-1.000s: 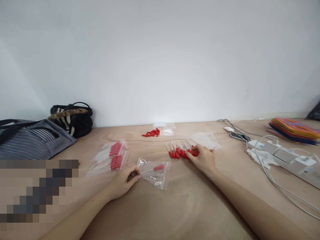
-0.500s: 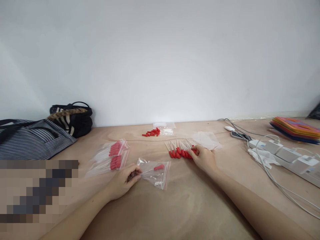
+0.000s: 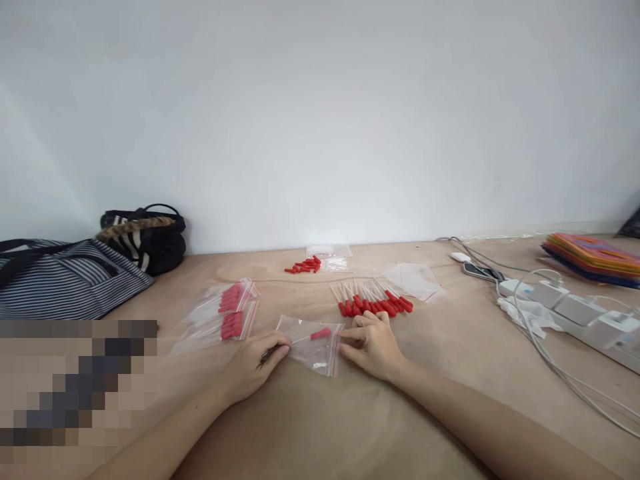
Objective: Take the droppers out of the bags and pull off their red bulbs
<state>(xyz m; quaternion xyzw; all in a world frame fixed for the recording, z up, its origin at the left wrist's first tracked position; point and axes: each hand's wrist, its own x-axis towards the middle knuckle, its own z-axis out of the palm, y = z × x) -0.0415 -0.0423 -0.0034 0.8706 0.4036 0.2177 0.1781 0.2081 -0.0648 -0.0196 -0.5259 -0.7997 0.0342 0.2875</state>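
Note:
A clear zip bag (image 3: 313, 360) with a red line along its right edge lies flat before me. Inside it is one thin pale stem with a red bulb end (image 3: 321, 333), which looks like a dropper. My left hand (image 3: 257, 363) pinches the bag's left end between thumb and fingers. At the red-lined edge, my right hand (image 3: 373, 343) has thumb and index finger closed on the bag; its other fingers are curled. Just beyond that hand lies a row of similar red-ended droppers (image 3: 375, 305), stems pointing away.
Filled zip bags (image 3: 215, 313) lie at left. Loose red bulbs (image 3: 304, 265) and thin clear tubes (image 3: 334, 263) are near the wall, with a flat bag (image 3: 414, 280) to their right. A power strip (image 3: 575, 317) with cables, coloured sheets (image 3: 593, 259) and a striped bag (image 3: 75, 280) flank the table.
My right hand has left the dropper row and come left and nearer, to the bag's red-lined edge. My left hand keeps its pinch, and the bag has shifted slightly right.

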